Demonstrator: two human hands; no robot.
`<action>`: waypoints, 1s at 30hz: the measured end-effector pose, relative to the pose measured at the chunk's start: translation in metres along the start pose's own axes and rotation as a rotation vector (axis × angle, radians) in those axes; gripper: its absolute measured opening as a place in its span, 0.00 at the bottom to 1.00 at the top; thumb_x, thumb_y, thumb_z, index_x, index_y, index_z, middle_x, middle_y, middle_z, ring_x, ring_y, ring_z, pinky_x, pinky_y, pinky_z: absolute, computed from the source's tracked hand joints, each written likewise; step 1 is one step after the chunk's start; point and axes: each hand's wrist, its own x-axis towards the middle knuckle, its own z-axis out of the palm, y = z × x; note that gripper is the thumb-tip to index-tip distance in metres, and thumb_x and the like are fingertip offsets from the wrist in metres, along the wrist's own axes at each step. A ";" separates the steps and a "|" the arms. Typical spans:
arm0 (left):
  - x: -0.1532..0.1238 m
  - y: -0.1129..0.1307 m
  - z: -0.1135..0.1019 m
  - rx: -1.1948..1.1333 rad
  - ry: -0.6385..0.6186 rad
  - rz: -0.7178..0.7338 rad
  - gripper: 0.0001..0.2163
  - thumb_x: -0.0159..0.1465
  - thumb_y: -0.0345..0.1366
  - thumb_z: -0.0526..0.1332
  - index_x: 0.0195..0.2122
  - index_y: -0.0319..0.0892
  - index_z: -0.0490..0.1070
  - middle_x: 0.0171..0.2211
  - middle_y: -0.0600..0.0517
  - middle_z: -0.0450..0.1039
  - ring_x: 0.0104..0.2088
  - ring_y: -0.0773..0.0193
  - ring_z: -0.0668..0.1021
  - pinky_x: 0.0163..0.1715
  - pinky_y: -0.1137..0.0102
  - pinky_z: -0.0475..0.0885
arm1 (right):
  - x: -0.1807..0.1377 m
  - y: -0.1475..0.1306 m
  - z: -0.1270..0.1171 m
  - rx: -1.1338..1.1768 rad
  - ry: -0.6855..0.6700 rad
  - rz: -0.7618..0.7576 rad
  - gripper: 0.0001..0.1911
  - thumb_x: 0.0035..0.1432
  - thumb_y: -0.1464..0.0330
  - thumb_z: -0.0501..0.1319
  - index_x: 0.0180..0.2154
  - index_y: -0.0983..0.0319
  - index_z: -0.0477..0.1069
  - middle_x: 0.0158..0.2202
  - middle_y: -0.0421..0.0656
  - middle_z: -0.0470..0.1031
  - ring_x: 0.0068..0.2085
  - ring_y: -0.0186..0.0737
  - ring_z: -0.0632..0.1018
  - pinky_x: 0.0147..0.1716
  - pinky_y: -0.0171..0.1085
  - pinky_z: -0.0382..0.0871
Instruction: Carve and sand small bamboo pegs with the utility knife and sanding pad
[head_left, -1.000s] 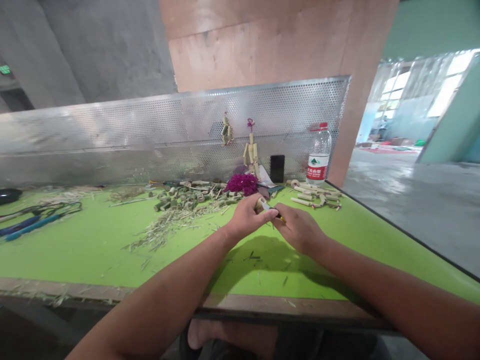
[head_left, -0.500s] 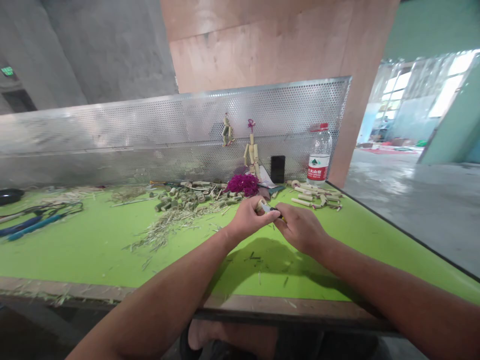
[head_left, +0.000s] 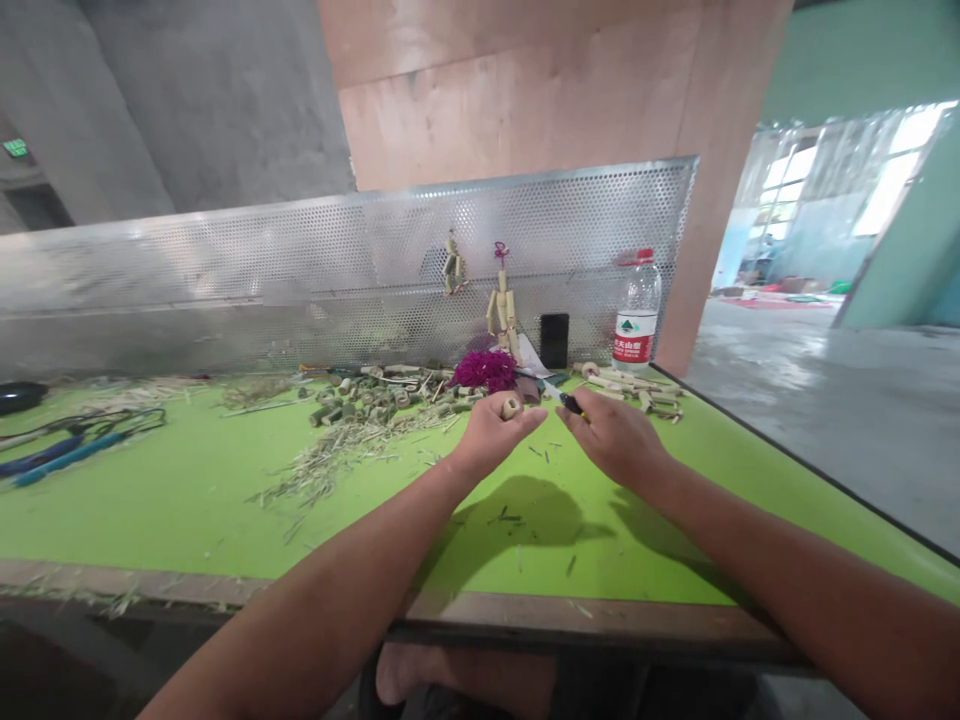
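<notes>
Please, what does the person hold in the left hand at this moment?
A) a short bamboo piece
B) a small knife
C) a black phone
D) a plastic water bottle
A. The left hand grips a short bamboo piece at its fingertips, while the small knife is in the right hand.

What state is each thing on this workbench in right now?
Left hand: gripping a short bamboo piece.
Right hand: gripping a small knife, blade pointing up and away.
Water bottle: capped, upright.
Phone: upright before the perforated metal panel, screen dark.
Jointed bamboo figure: upright before the panel.
</notes>
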 end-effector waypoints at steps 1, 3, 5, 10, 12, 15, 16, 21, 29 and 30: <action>0.001 -0.002 -0.002 -0.040 -0.006 -0.017 0.21 0.58 0.46 0.66 0.23 0.41 0.54 0.21 0.60 0.49 0.22 0.74 0.55 0.21 0.76 0.52 | 0.001 0.001 -0.001 0.015 0.002 0.021 0.16 0.67 0.57 0.48 0.36 0.60 0.64 0.26 0.42 0.70 0.26 0.38 0.68 0.24 0.34 0.47; 0.002 -0.004 -0.004 -0.156 -0.057 -0.066 0.19 0.59 0.46 0.66 0.28 0.42 0.55 0.22 0.61 0.50 0.21 0.75 0.55 0.21 0.77 0.53 | 0.001 0.002 0.000 0.041 0.005 0.034 0.16 0.67 0.56 0.48 0.35 0.60 0.64 0.26 0.41 0.70 0.26 0.38 0.68 0.24 0.34 0.48; 0.001 -0.004 -0.005 -0.274 -0.157 -0.124 0.16 0.62 0.47 0.62 0.34 0.44 0.56 0.23 0.61 0.53 0.20 0.74 0.56 0.19 0.78 0.54 | 0.000 0.001 0.002 0.069 0.000 0.025 0.17 0.66 0.54 0.48 0.35 0.59 0.64 0.25 0.41 0.69 0.26 0.39 0.69 0.25 0.34 0.49; 0.000 0.002 -0.001 -0.268 -0.233 -0.138 0.16 0.68 0.51 0.52 0.42 0.42 0.63 0.29 0.55 0.61 0.25 0.71 0.66 0.25 0.73 0.70 | -0.002 0.001 0.007 0.141 -0.009 0.038 0.19 0.65 0.52 0.48 0.33 0.59 0.62 0.24 0.39 0.67 0.26 0.38 0.68 0.24 0.34 0.49; 0.000 0.004 0.000 -0.247 -0.191 -0.124 0.17 0.67 0.51 0.52 0.44 0.42 0.65 0.32 0.53 0.61 0.30 0.69 0.68 0.33 0.70 0.74 | -0.002 0.001 0.008 0.164 -0.001 0.041 0.20 0.65 0.51 0.48 0.32 0.59 0.62 0.24 0.39 0.67 0.25 0.38 0.67 0.24 0.33 0.48; 0.001 0.003 0.001 -0.217 -0.189 -0.073 0.17 0.68 0.51 0.51 0.41 0.40 0.66 0.31 0.53 0.61 0.32 0.68 0.67 0.38 0.69 0.72 | -0.003 -0.001 0.006 0.173 0.013 0.027 0.20 0.65 0.50 0.48 0.33 0.59 0.63 0.24 0.39 0.67 0.25 0.37 0.67 0.24 0.33 0.48; 0.001 0.003 0.001 -0.198 -0.197 -0.055 0.17 0.68 0.50 0.51 0.40 0.40 0.66 0.31 0.53 0.61 0.31 0.68 0.67 0.37 0.69 0.71 | -0.004 -0.002 0.006 0.172 0.008 0.017 0.20 0.65 0.51 0.48 0.33 0.59 0.63 0.24 0.39 0.67 0.25 0.37 0.67 0.24 0.33 0.48; -0.002 0.008 0.001 -0.096 -0.201 -0.034 0.15 0.69 0.45 0.51 0.47 0.40 0.67 0.37 0.49 0.65 0.35 0.66 0.68 0.35 0.71 0.67 | -0.009 -0.007 0.007 0.133 -0.022 -0.056 0.20 0.66 0.51 0.47 0.35 0.60 0.64 0.26 0.41 0.69 0.27 0.38 0.68 0.26 0.34 0.49; -0.002 0.010 0.000 -0.038 -0.196 0.032 0.14 0.68 0.42 0.52 0.49 0.41 0.67 0.45 0.47 0.66 0.42 0.62 0.67 0.40 0.69 0.66 | -0.010 -0.009 0.008 0.067 -0.008 -0.072 0.18 0.67 0.54 0.48 0.35 0.60 0.65 0.28 0.42 0.71 0.28 0.39 0.69 0.26 0.34 0.48; -0.002 0.009 0.000 -0.034 -0.197 0.035 0.14 0.68 0.42 0.52 0.49 0.42 0.67 0.45 0.47 0.66 0.42 0.62 0.68 0.41 0.69 0.66 | -0.010 -0.009 0.007 0.066 -0.007 -0.074 0.18 0.67 0.54 0.48 0.36 0.60 0.65 0.28 0.42 0.71 0.28 0.39 0.69 0.26 0.34 0.48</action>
